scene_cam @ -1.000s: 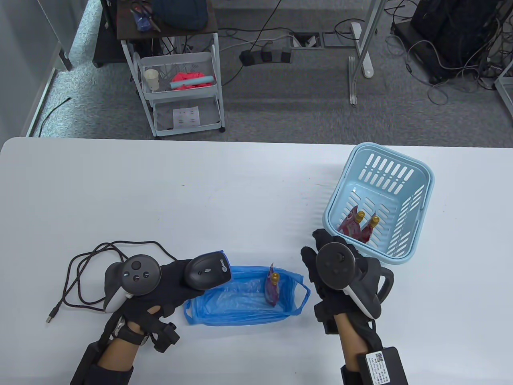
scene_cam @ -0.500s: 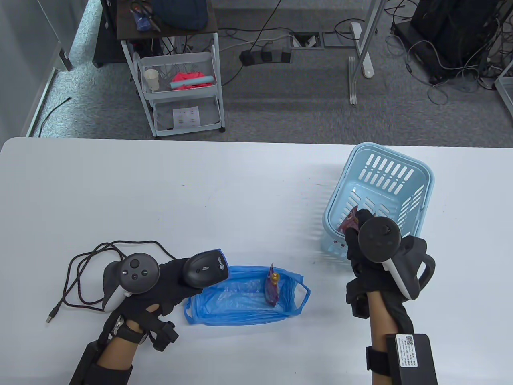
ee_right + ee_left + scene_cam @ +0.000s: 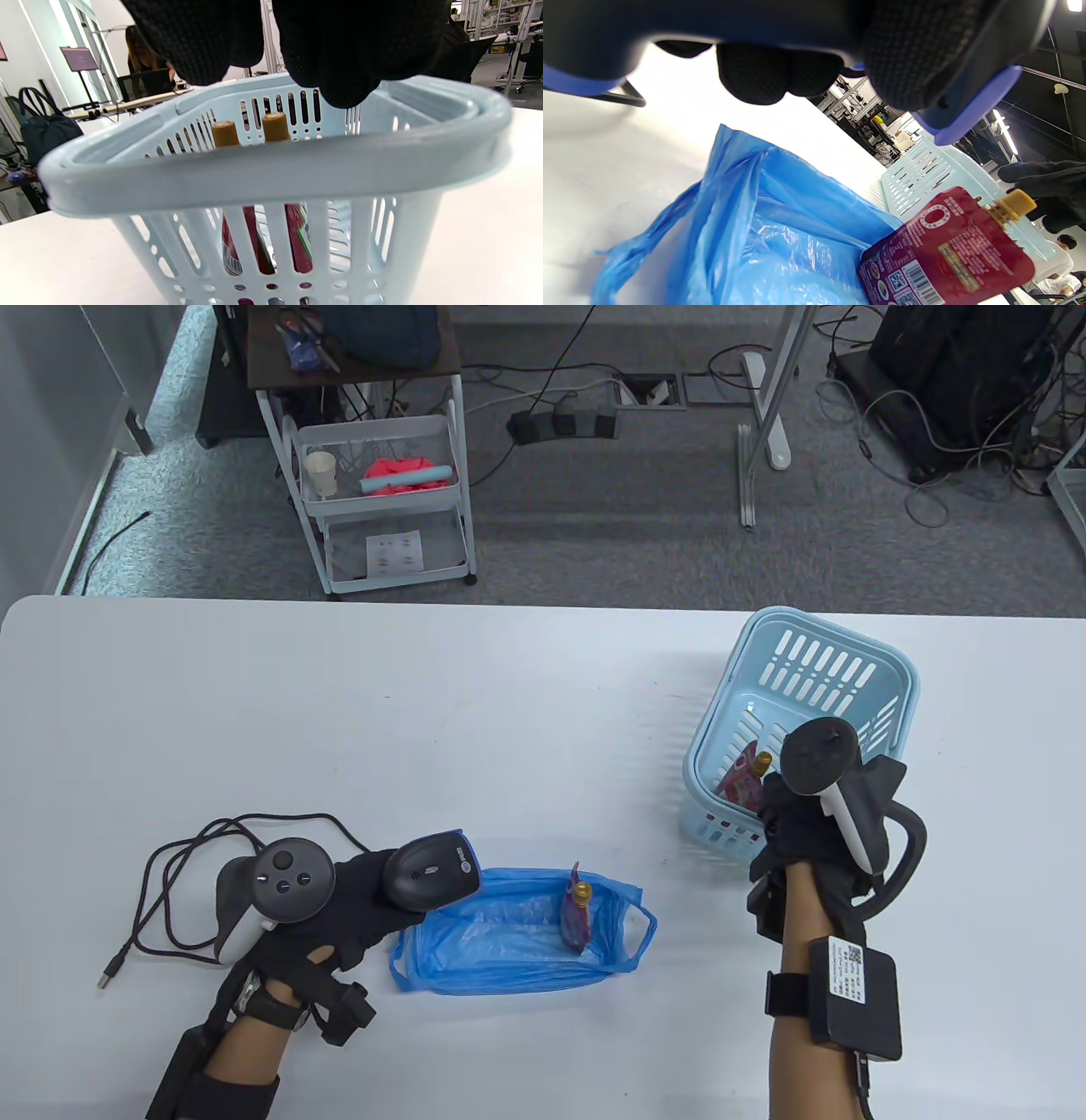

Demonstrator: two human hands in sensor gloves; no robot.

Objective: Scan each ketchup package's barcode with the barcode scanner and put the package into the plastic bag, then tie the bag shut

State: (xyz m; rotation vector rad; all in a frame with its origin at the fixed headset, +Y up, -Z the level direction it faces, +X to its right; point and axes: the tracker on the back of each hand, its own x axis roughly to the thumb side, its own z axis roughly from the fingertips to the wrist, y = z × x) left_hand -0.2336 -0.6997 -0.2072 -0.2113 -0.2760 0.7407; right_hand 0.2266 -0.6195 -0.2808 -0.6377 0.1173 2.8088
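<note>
Basket (image 3: 882, 670) rim before right hand (image 3: 793, 823)

The left hand (image 3: 339, 899) sits low over the bench (image 3: 424, 712), palm down, forearm coming in from the near edge, its fingers curled around the scanner (image 3: 428, 874). The right hand (image 3: 793, 823) reaches forward and dips over the basket (image 3: 899, 678) rim, fingers pointing down, wrist bent, forearm nearly straight.

gloved fingers (image 3: 348, 55) above basket rim (image 3: 275, 169) | two ketchup pouches (image 3: 258, 237) upright inside | contact unclear
</note>
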